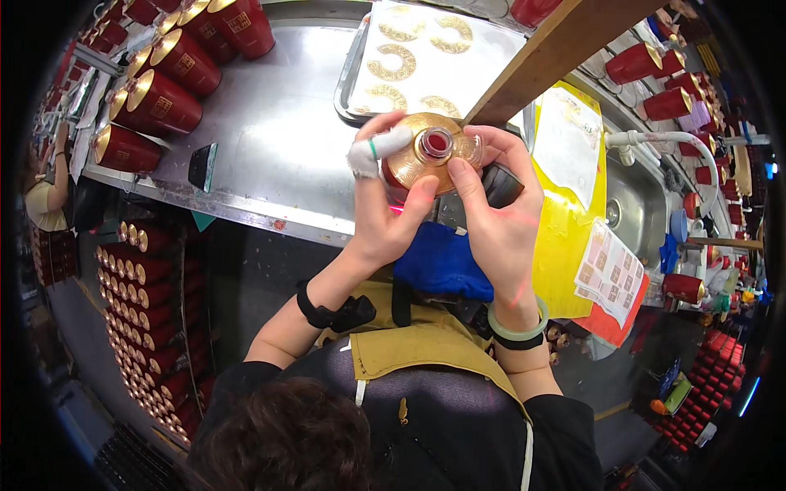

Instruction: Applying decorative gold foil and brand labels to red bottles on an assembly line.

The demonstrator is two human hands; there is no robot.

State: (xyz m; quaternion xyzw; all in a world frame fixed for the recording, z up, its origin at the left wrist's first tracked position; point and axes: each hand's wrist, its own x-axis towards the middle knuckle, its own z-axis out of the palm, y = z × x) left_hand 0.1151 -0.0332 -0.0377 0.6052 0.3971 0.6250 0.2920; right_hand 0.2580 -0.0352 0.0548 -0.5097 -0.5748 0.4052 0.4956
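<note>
Between my two hands, just in front of the tray, is a red bottle (425, 165) with a gold patterned shoulder and a short round neck. Its red-lined mouth faces up. My left hand (383, 211) curls round the left side, thumb near the shoulder's front edge. A white cover with a green band wraps one of its fingers. From the right, my right hand (501, 200) grips the bottle, its thumb pressing the shoulder close to the neck. Clear film seems to lie on the shoulder's right side. A dark rounded object (501, 186) shows beside my right palm; its kind is unclear.
Gold C-shaped decals (391, 62) lie on white sheeting in a metal tray (347, 90). A wooden post (544, 61) slants close by. Red gold-topped bottles (164, 102) line the metal table (270, 123). Yellow sheeting (565, 237) and a sink (634, 204) are at right.
</note>
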